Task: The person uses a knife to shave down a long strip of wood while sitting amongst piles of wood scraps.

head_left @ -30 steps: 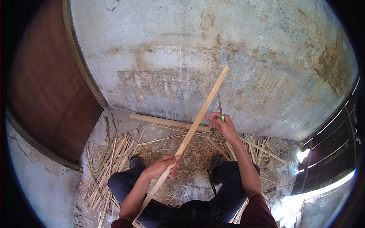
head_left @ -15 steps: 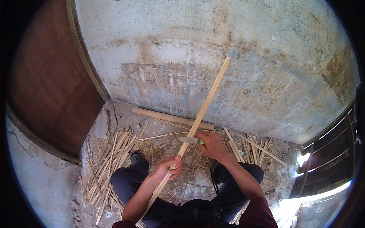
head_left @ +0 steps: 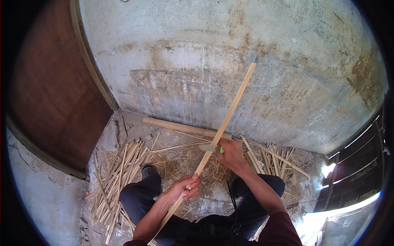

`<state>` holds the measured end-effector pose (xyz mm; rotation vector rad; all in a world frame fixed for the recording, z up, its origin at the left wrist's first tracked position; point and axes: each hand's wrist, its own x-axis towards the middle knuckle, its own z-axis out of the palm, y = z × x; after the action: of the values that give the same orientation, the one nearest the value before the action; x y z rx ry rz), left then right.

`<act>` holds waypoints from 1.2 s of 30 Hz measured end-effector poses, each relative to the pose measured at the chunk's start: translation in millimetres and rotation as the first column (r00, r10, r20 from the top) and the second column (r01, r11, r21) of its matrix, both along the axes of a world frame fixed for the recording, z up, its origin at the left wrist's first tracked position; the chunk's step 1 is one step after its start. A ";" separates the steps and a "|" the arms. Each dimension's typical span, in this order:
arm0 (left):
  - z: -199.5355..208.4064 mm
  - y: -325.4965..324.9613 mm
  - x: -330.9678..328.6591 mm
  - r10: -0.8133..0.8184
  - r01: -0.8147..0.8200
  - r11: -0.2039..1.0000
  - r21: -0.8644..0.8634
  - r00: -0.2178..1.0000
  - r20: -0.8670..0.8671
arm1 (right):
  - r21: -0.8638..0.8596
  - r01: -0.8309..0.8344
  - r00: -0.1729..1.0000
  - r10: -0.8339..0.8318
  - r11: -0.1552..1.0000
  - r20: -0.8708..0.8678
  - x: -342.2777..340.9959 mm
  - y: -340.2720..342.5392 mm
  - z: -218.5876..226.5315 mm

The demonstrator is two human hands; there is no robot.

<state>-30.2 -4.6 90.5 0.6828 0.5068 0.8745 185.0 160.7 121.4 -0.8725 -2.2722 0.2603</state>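
Observation:
A long, pale bamboo strip [head_left: 233, 107] slants from my lap up toward the wall, its far end in the air. My left hand [head_left: 183, 188] is wrapped round its lower part, in front of my knees. Higher up, my right hand [head_left: 231, 154] is closed on a knife [head_left: 207, 147] with a green handle. The blade lies across the strip and points left, touching it or very close to it. Most of the handle is hidden in my fingers.
A heap of split bamboo strips [head_left: 119, 176] lies left of my legs, and another pile [head_left: 274, 160] lies to the right. Along the stained wall [head_left: 197, 53] rests a bamboo pole [head_left: 176, 126]. Shavings [head_left: 172, 158] litter the floor. A brown door [head_left: 53, 86] stands at left.
The strip's far end has swung slightly to the right. My left hand has shifted a little right; the knife and right hand have moved slightly up and right along the strip.

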 end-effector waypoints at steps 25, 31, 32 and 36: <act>16.2 -16.9 18.9 -0.012 0.047 0.995 0.083 0.922 -0.387 | -0.002 0.245 0.954 -0.242 0.969 -0.176 68.3 61.4 31.8; 15.4 -38.2 15.6 0.008 0.027 0.997 0.071 0.892 -0.452 | 0.096 0.322 0.925 -0.291 0.942 -0.244 74.2 62.2 36.3; 13.3 -41.7 13.6 0.007 0.029 0.997 0.071 0.892 -0.452 | 0.096 0.324 0.924 -0.293 0.941 -0.245 75.7 63.3 34.8; 2.9 -60.6 3.3 -0.047 0.062 0.998 0.019 0.897 -0.439 | -0.049 0.406 0.865 -0.401 0.912 -0.301 90.5 73.1 37.9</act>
<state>-27.0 -65.2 93.5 0.9272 0.8747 0.6744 275.5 233.7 159.3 -1.1872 -1.7545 0.1703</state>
